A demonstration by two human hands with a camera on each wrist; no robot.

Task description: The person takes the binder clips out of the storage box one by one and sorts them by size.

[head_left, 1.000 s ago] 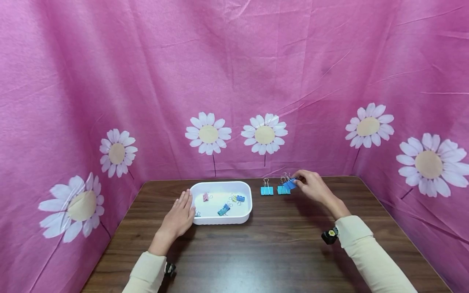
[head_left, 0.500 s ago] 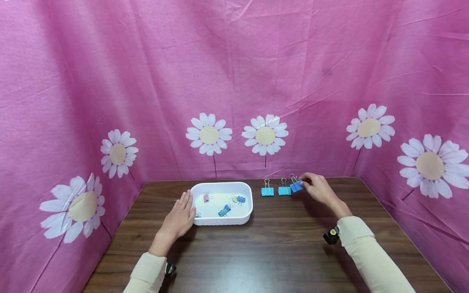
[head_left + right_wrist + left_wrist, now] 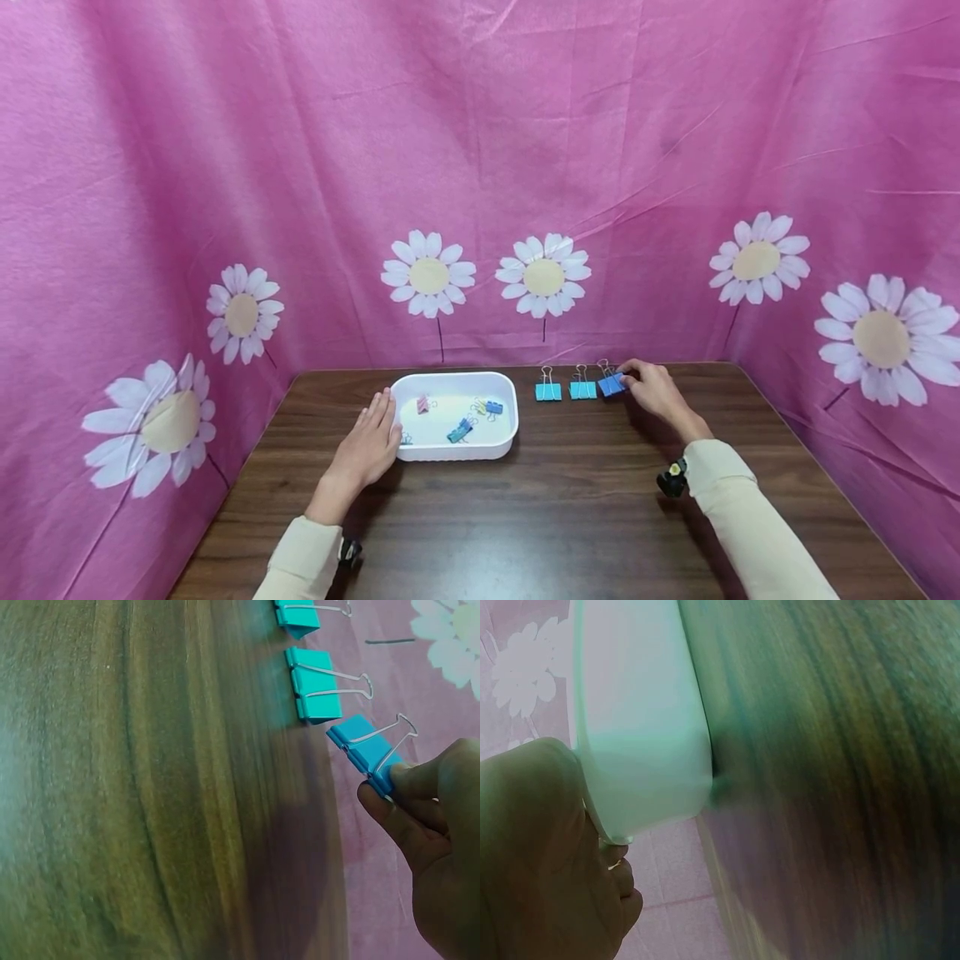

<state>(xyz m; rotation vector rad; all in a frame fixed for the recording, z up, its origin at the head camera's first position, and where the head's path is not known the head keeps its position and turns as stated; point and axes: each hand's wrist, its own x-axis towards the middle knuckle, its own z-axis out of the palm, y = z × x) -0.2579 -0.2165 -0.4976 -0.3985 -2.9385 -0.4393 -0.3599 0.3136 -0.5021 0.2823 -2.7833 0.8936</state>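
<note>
My right hand [image 3: 656, 393] pinches a blue binder clip [image 3: 611, 384] by its right end, between thumb and fingers. In the right wrist view this blue clip [image 3: 363, 748] is slightly tilted, its wire handles pointing away. Just left of it, two turquoise binder clips [image 3: 582, 390] [image 3: 548, 392] stand in a row along the table's far edge, handles up. My left hand [image 3: 363, 446] lies with straight fingers against the left end of a white tray [image 3: 456, 452]. In the left wrist view the hand [image 3: 547, 847] touches the tray's rim, and the fingertips are partly hidden.
Several small clips lie in the tray: a pink one [image 3: 422, 405], a blue one [image 3: 493, 407], a teal one [image 3: 457, 431] and a yellow one [image 3: 479, 407]. A pink flowered curtain [image 3: 480, 167] rises behind the brown wooden table [image 3: 510, 533].
My right hand has moved the blue binder clip rightward and down, from in front of the middle turquoise clip to the right end of the row. My left hand has stayed at the tray.
</note>
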